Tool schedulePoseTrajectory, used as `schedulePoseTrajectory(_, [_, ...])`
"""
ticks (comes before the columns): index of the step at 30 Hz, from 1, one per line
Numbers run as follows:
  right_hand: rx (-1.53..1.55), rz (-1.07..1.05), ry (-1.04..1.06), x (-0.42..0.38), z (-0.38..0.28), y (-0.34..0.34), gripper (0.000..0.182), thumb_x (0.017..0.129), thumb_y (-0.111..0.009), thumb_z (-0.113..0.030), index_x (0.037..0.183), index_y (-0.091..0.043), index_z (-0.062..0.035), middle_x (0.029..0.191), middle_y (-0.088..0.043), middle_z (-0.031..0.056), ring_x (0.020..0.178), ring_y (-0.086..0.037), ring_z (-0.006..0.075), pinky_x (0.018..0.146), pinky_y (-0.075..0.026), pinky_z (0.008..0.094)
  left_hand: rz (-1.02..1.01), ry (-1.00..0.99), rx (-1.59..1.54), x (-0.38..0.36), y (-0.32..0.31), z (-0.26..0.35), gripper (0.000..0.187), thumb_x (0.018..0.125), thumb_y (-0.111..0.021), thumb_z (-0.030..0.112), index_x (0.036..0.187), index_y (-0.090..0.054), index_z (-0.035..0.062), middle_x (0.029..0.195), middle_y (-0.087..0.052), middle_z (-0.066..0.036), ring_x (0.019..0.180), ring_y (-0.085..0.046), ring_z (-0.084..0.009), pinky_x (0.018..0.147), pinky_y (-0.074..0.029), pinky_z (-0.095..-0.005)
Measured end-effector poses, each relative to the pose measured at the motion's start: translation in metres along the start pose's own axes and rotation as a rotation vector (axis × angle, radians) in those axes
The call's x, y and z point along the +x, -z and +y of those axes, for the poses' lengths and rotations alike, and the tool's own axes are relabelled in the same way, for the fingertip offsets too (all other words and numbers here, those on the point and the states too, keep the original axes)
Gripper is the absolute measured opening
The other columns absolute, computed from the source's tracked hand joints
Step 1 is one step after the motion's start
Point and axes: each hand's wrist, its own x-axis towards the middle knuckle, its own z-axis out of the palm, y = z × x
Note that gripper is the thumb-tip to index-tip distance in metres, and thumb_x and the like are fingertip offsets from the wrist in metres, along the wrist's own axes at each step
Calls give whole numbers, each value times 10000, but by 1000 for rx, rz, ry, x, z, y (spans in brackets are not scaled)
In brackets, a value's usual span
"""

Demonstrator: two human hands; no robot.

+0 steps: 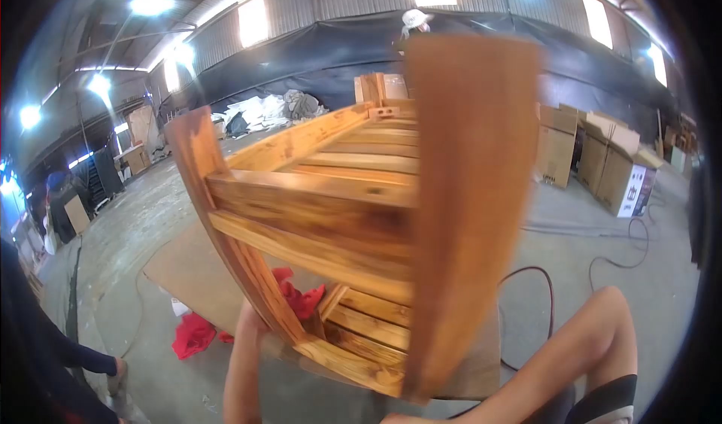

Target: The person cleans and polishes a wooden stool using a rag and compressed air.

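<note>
A slatted wooden furniture frame (316, 198) stands tilted close before me, with a broad leg (470, 198) at the right, blurred, and a narrower leg (226, 213) at the left. My left hand (256, 316) reaches behind the narrower leg. A bunched red cloth (302, 297) shows just past that leg, at my left hand, which appears closed on it; the fingers are hidden. My right arm is bent at the lower right. Only a sliver of my right hand (398, 419) shows at the bottom edge, below the broad leg, its fingers out of sight.
Under the frame lies a brown board (180, 262). Another red cloth (193, 337) is at its left. A person's dark-clothed leg (75, 356) stands at left. Cardboard boxes (602, 153) and a hose (553, 296) are on the right. Someone in a white hat (414, 21) is behind.
</note>
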Motion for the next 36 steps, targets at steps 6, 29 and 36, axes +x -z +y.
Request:
schedulePoseTrajectory(6, [59,-85,-104,-58,35,24,246,864,-622,-204,891,-613,41,655,-613,129,537,-618,255,468,-493,383,203,-239,78,-92,-111,-15,289,982,-579,277,1099,-585,13,928,-631,-90,822,-646,-220,731,-572,-335])
schedulePoseTrajectory(29, [-27,-324,-1299,-134,-22,62,197,913,-534,-161,979,-654,-19,711,-667,160,642,-672,341,557,-525,451,1017,-1020,407,-65,-114,-53,289,1040,-498,334,1139,-547,67,918,-549,-38,805,-553,-135,684,-498,-300])
schedulePoseTrajectory(36, [161,-448,-1297,-84,-13,89,256,923,-496,-154,1034,-669,-2,716,-680,175,664,-684,362,573,-532,461,1009,-912,899,36,20,-10,460,1033,-471,443,1137,-647,31,1072,-630,-110,937,-614,-215,792,-498,-348])
